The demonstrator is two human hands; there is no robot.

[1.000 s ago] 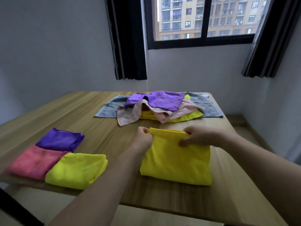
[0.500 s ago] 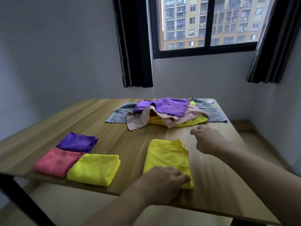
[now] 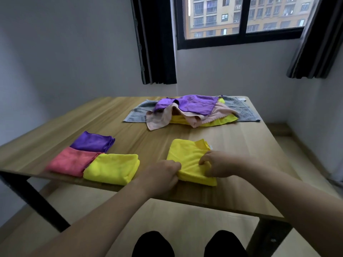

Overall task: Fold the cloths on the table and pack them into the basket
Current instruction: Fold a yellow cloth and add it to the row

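- Since half a second ago, my right hand (image 3: 216, 165) has come down from above the desk (image 3: 130, 134) onto the yellow cloth (image 3: 187, 156), and my left hand (image 3: 163, 175) has shifted to the cloth's near left corner.
- Both hands now grasp that half-folded yellow cloth: the left pinches its near left edge, the right has fingers curled into the fabric near the right side.
- It lies flat on the desk close to the near edge, right of centre.
- Left of it I see three folded cloths set together: a purple cloth (image 3: 92, 141) farthest back, a pink cloth (image 3: 71, 161) in front of it, and a second yellow folded cloth (image 3: 112, 168) touching the pink one's right side.
- At the far end sits an unfolded pile (image 3: 193, 113): a purple piece on top, pale pink under it, yellow beneath, all on a grey towel (image 3: 243, 111) spread flat.
- I cannot see any basket in this view.
- Behind the desk a window (image 3: 239, 19) with dark curtains (image 3: 156, 41) faces a building.
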